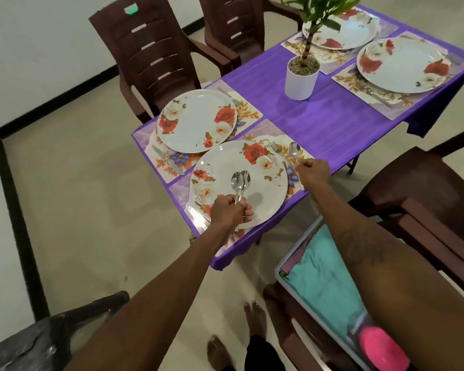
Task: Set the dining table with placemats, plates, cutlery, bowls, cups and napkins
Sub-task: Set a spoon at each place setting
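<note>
The left hand point(229, 210) grips the handles of two spoons point(240, 180) above the near plate point(225, 162), while the right hand point(312, 171) pinches a third spoon point(294, 151) by its handle, seemingly resting beside the fork point(275, 147) on the placemat point(264, 128).

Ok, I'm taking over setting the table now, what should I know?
Left hand grips two spoons above the nearest plate.
Right hand holds a third spoon beside the fork, right of that plate.
Done: four placemats with plates.
Left: remaining spoons, bowls, cups, napkins; folded cloths wait in the basket on your right.
</note>
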Motion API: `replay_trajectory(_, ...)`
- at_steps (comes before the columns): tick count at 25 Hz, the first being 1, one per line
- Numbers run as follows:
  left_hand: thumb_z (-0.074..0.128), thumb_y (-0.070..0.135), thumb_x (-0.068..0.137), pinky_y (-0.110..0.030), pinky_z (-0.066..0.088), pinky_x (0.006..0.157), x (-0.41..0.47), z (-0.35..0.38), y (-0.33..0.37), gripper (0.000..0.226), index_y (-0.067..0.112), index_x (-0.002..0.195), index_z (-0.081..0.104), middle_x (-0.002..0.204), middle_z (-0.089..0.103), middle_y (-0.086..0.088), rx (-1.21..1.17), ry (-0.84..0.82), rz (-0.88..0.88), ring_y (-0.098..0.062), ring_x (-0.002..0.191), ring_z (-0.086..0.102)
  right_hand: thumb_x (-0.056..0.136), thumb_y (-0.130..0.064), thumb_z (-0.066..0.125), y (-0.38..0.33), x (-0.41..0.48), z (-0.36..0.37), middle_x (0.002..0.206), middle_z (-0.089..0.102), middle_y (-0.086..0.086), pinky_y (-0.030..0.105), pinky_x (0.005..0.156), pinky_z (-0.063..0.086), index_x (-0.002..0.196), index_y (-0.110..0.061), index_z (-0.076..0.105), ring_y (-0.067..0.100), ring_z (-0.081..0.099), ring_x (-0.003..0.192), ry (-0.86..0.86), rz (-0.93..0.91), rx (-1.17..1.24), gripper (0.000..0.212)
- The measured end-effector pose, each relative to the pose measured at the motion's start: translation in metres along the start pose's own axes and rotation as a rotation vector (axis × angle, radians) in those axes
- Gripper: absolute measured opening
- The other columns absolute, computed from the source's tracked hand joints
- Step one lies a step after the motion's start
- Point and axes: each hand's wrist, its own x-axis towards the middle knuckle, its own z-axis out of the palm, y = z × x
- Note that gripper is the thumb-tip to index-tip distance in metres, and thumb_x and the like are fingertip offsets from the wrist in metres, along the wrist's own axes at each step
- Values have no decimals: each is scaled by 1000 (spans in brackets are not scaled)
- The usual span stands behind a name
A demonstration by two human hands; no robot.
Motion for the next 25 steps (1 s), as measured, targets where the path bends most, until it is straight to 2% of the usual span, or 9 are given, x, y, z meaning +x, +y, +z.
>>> replay_trajectory(5, 64, 13, 101, -26, 61, 63, 23, 0, 7, 13, 4, 105, 71, 92, 76, -17, 35, 15, -8, -19, 68, 74, 95, -18, 69, 2, 34, 12, 86, 74, 9, 20, 57, 42, 98, -7, 81, 20, 67, 78, -15, -81, -167, 16)
replay_trajectory(8, 64, 13, 101, -26, 60, 63, 31, 1, 12, 14, 1, 106, 70, 94, 76, -20, 28, -4, -7, -18, 68, 73, 96, -23, 70, 1, 46, 15, 90, 76, 5, 19, 55, 42, 100, -11, 81, 14, 65, 74, 22, -81, -173, 17)
replay_trajectory(11, 64, 13, 101, -29, 62, 67, 38, 2, 16, 15, 1, 108, 70, 94, 76, -19, 49, -27, 7, -19, 71, 74, 93, -33, 71, 0, 55, 15, 95, 77, 0, 27, 69, 52, 101, -18, 82, 18, 69, 85, 27, -140, -264, 20)
replay_trajectory(14, 65, 17, 100, -36, 65, 75, 43, 5, 19, 16, 4, 108, 72, 90, 77, -14, 85, -24, 13, -21, 75, 76, 94, -30, 71, -2, 61, 11, 98, 78, 0, 32, 75, 55, 101, -18, 82, 21, 70, 91, 15, -200, -322, 18)
replay_trajectory(17, 66, 16, 100, -39, 65, 78, 45, 10, 25, 15, 5, 107, 72, 89, 77, -12, 84, -24, 17, -23, 77, 77, 97, -25, 64, -6, 57, 9, 91, 76, 1, 34, 74, 58, 94, -17, 81, 23, 70, 88, 86, -189, -277, 19)
replay_trajectory(20, 67, 17, 99, -38, 65, 77, 44, 14, 34, 14, 6, 104, 74, 88, 76, -12, 115, 3, 33, -20, 73, 76, 99, -24, 62, -20, 27, 16, 81, 70, -5, 27, 69, 55, 91, -17, 78, 16, 68, 81, 159, -203, -136, 20)
replay_trajectory(22, 68, 18, 99, -34, 65, 73, 43, 13, 42, 13, 8, 103, 74, 89, 75, -12, 140, 44, 46, -18, 72, 74, 99, -31, 67, -35, 1, 31, 80, 72, -6, 27, 69, 57, 96, -15, 79, 12, 69, 75, 13, -200, 44, 20)
replay_trajectory(25, 68, 18, 98, -30, 64, 62, 44, 5, 54, 13, 9, 106, 73, 92, 73, -12, 152, 66, 54, -21, 77, 73, 95, -44, 71, -57, -40, 54, 97, 78, 3, 32, 70, 61, 114, -16, 76, 18, 74, 82, -460, -8, 356, 35)
